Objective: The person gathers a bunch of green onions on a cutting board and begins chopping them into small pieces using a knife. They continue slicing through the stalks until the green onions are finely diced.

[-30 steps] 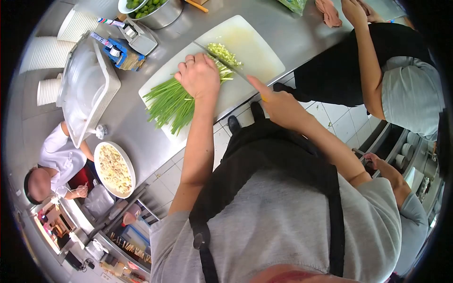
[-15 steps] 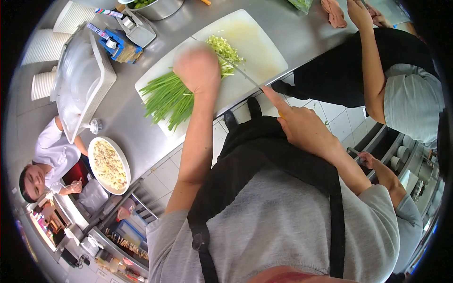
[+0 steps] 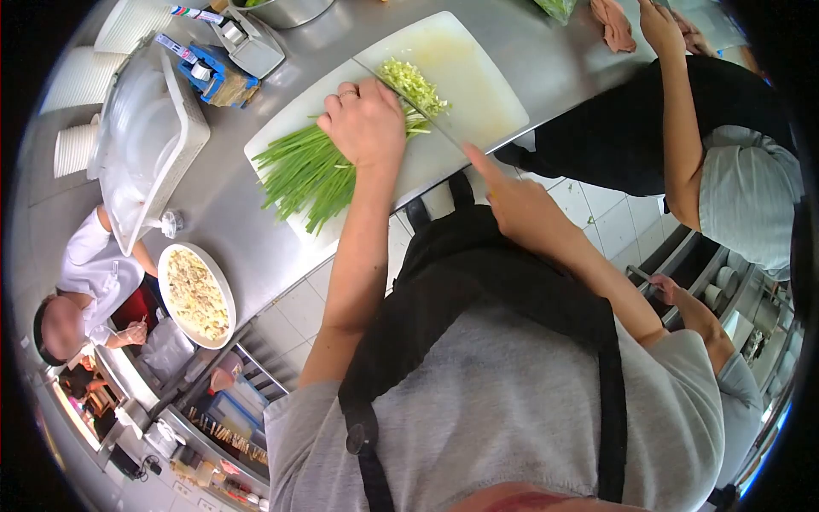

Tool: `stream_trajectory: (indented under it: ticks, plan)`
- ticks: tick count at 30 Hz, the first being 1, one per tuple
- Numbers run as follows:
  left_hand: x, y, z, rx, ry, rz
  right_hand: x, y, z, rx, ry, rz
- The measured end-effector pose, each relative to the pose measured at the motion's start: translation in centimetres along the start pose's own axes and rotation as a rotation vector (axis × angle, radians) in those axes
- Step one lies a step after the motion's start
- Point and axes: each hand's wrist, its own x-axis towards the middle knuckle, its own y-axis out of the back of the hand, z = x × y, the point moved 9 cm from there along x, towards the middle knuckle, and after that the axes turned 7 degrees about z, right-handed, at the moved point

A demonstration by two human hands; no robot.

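My left hand (image 3: 365, 124) is closed on a bunch of green onions (image 3: 311, 175), pressing it down on a white cutting board (image 3: 478, 72). The long green tops fan out toward the lower left. My right hand (image 3: 525, 205) grips a knife (image 3: 444, 128), its index finger stretched along the spine; the handle is hidden in the palm. The long blade lies across the cut end of the bunch, close beside my left fingers. Past the blade sits a small pile of chopped green onions (image 3: 413, 83), pale green and white.
An oval dish of food (image 3: 229, 299) stands at the counter's left end, near a person in white. A white plastic crate (image 3: 198, 141), tape dispensers (image 3: 252, 51) and a metal bowl (image 3: 290, 13) line the far side. Another person works at the right, by a pinkish cloth (image 3: 612, 26).
The knife and my right hand have shifted slightly, the blade staying at the bunch's cut end. My left hand, blurred before, now shows clearly, still on the green onions.
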Motion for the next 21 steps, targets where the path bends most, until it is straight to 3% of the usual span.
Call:
stream_trajectory:
  ticks: [5,8,11,14,21]
  plan:
    - [0.0,0.4,-0.1,-0.041,-0.013,0.090,3.2,1.1,-0.2,0.201,0.134,0.086]
    - [0.1,0.5,-0.3,-0.050,0.011,0.070,1.5,2.3,-1.5,0.077,0.071,0.000]
    - [0.0,0.3,-0.1,-0.033,0.003,0.028,-1.5,4.4,-2.7,0.046,0.151,0.095]
    - [-0.1,0.4,0.1,-0.020,-0.013,0.072,-2.7,4.1,-2.8,-0.083,0.089,0.037]
    - [0.0,0.5,0.2,-0.033,-0.016,0.039,-2.1,2.8,-2.1,-0.052,0.056,0.010]
